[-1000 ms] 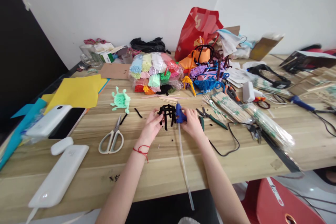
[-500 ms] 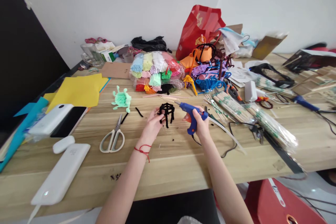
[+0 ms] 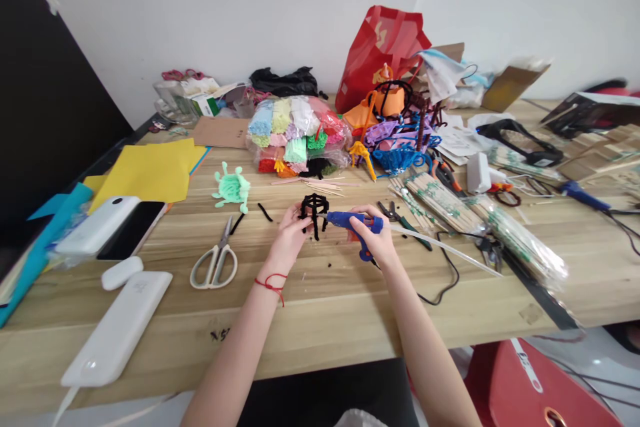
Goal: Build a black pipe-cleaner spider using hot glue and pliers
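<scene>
My left hand [image 3: 286, 242] pinches a small black pipe-cleaner frame [image 3: 313, 205], holding it just above the wooden table [image 3: 320, 320]. My right hand [image 3: 376, 237] grips a blue glue gun [image 3: 350, 221] by the handle. Its nozzle points left and touches the side of the black frame. A clear glue stick [image 3: 445, 248] sticks out of the gun's back to the right. A black cord [image 3: 440, 280] trails from it across the table.
White-handled scissors [image 3: 215, 263] lie left of my hands, near a green pipe-cleaner figure [image 3: 231, 189]. Phones and white power banks [image 3: 117, 327] lie at the left. A bag of coloured pipe cleaners [image 3: 295, 137], a red bag [image 3: 383, 53], stick bundles [image 3: 480, 220] and pliers [image 3: 400, 215] crowd the back and right.
My right hand swung the glue gun from upright beside the frame out to the right, then levelled it with the nozzle against the frame. My left hand turned the frame slightly.
</scene>
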`<state>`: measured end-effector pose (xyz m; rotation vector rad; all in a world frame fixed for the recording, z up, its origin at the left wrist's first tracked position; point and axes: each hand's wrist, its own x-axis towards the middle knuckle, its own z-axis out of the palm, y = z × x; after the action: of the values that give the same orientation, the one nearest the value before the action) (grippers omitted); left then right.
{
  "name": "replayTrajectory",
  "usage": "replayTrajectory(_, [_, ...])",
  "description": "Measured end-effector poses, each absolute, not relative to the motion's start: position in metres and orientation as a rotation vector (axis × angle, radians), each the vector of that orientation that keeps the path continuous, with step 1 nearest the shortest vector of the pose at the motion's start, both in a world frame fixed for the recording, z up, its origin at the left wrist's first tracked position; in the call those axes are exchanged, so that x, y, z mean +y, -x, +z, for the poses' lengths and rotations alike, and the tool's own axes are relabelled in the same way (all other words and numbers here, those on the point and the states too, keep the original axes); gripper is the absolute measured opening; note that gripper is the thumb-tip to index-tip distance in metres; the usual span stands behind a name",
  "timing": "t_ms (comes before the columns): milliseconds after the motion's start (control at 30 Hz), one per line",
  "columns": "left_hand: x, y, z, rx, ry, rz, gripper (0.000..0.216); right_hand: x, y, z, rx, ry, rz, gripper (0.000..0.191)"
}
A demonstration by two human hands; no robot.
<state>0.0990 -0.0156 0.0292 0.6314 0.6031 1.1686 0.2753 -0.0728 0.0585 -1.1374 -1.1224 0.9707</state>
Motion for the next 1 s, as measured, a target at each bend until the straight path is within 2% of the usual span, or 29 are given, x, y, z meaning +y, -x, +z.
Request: replayTrajectory(1000, [-0.0167,-0.1001,0.0298,0.584,-0.705,1.187,0.034,-0.0712,-0.2774,0.0563,-1.146,1.208,0.93,0.03])
